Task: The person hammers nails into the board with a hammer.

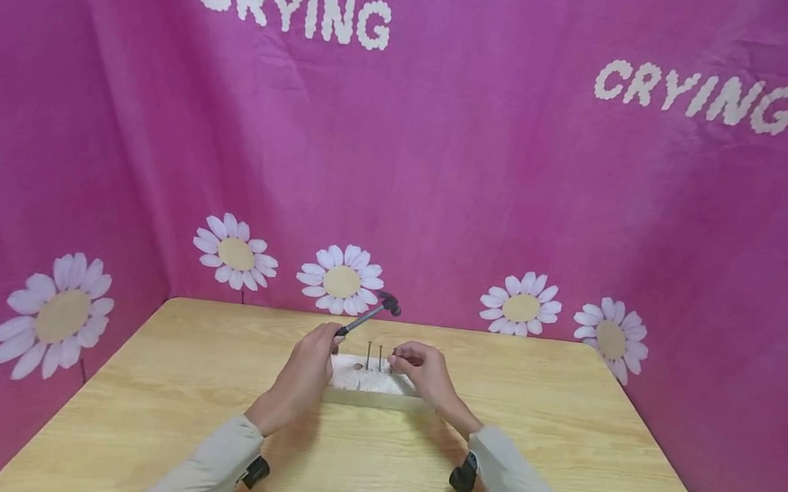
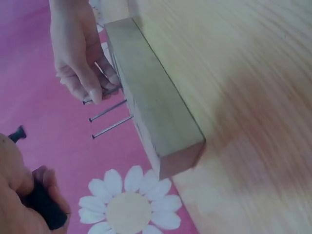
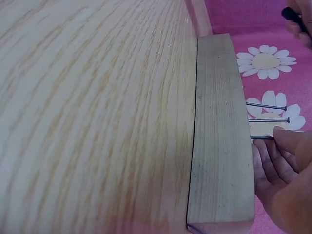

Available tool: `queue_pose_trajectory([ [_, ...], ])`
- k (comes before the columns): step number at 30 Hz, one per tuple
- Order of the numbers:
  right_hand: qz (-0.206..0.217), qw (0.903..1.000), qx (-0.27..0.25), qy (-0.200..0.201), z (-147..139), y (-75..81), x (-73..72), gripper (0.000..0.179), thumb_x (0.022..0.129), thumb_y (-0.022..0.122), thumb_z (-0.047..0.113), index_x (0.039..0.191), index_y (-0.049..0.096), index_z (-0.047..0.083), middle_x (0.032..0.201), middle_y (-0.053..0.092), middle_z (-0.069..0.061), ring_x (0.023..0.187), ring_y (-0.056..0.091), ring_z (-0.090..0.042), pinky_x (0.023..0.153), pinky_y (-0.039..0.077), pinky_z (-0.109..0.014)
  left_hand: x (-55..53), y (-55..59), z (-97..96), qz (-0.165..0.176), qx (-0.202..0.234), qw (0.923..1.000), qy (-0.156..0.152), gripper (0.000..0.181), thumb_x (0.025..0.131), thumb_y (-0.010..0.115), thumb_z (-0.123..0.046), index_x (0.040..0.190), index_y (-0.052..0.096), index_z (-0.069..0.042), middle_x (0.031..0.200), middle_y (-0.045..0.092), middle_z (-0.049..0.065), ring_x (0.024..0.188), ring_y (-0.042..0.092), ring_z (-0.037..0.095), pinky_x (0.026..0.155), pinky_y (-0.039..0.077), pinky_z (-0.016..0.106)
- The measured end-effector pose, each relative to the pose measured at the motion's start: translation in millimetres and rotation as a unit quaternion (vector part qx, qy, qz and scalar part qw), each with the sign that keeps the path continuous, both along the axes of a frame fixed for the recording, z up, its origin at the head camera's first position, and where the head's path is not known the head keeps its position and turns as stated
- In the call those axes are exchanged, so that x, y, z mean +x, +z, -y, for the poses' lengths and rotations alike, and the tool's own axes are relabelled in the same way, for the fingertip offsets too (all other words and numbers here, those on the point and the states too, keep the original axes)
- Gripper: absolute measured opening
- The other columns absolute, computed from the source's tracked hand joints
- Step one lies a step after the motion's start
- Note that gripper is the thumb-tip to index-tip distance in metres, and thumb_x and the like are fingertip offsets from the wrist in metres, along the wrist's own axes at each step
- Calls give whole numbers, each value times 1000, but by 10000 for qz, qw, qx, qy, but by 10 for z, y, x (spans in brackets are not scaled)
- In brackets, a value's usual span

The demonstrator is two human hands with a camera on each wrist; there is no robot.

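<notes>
Gripping the hammer (image 1: 365, 319) by its handle, the left hand (image 1: 300, 375) shows curled fingers in the head view, at the left end of the wooden block (image 1: 379, 401). The hammer's shaft slants up and rightward, its head higher than the two free-standing nails (image 1: 369, 355). The block lies flat on the surface (image 1: 179, 383), ahead of the person and between the hands, its long axis running left to right. The nails rise roughly upright from its top face, in a row along that axis. At the row's right end, the right hand (image 1: 427, 370) pinches a third nail (image 3: 262, 137).

In the left wrist view, the hand with the hammer is clear of the block and well apart from the nails. The right hand is much the nearer, thumb and fingertips closed on the third nail, whose head sticks out past the thumb. That offset, hammer to the left and pinched nail to the right, seems the relation that counts.

In the right wrist view, the third nail is nearest the pinching hand, the others just beyond. Whether its point is in the wood cannot be told. The hammer's black handle shows in the upper corner.
</notes>
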State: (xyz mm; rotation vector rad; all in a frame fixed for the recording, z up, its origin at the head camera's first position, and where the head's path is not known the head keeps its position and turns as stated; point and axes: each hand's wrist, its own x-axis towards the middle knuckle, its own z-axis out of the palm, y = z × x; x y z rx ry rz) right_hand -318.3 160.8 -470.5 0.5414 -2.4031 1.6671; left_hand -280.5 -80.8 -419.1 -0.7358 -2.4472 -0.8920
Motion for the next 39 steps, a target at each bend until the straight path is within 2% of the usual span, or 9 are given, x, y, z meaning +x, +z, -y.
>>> queue_pose_trajectory([
  [7,-206,9997,-85,-65,-12,-17,-39,6,93,73,-1,97,73,-5,93,78,-18,76,71,-10,72,59,-20,-16,-84,21,4,-771,9970,-95,17,91,69,15,102,64,4,82,61,7,75,56,16,66,54,35],
  [12,-283,9995,-108,14,-6,-36,-19,6,94,72,-2,98,72,-6,91,78,-17,76,71,-9,72,60,-22,-11,-101,-5,-295,-211,9993,-32,11,98,60,13,104,62,5,81,55,4,75,55,17,65,53,33],
  [15,4,9999,-106,-122,9,-9,0,6,94,73,0,98,74,-4,93,78,-19,78,72,-12,74,59,-21,-19,-93,-32,-238,-398,9989,-31,9,97,64,12,102,62,5,81,57,5,74,56,18,63,54,33],
  [18,31,9998,-36,-184,19,1,7,7,95,74,1,98,74,-5,94,77,-21,79,73,-18,75,59,-21,-20,-115,-51,-290,-714,9970,-9,14,92,69,14,102,64,5,80,60,6,72,58,18,63,55,35],
  [23,-9,9999,-82,-84,32,8,22,10,95,74,0,101,73,-8,97,76,-26,83,75,-29,75,60,-22,-13,-154,-60,-620,-363,9974,85,15,94,62,16,107,63,7,82,59,6,75,59,20,67,56,36],
  [30,40,9999,-35,-136,37,21,28,9,95,74,-1,98,72,-9,97,76,-26,85,75,-33,75,60,-22,-3,-135,10,109,-388,9991,-125,15,93,66,16,103,64,5,87,65,10,78,60,18,69,57,37],
  [34,13,10000,23,-68,34,54,50,9,96,72,-3,99,71,-11,97,75,-29,86,74,-40,76,62,-28,-32,-38,-2,-373,170,9991,-85,9,100,58,12,105,62,5,86,61,9,76,59,17,66,56,33],
  [36,-2,10000,42,-86,25,64,44,10,96,71,-2,100,71,-11,96,75,-29,86,75,-39,76,62,-29,-37,17,-18,-63,252,9995,-180,7,103,56,8,104,62,4,85,58,8,73,57,16,62,54,31],
  [39,-129,9998,11,-120,-1,18,-1,9,95,74,1,98,73,-6,94,77,-23,83,75,-26,75,60,-24,-62,40,-31,471,-225,9983,-251,4,102,60,6,101,62,4,80,55,4,71,53,14,60,50,29],
])
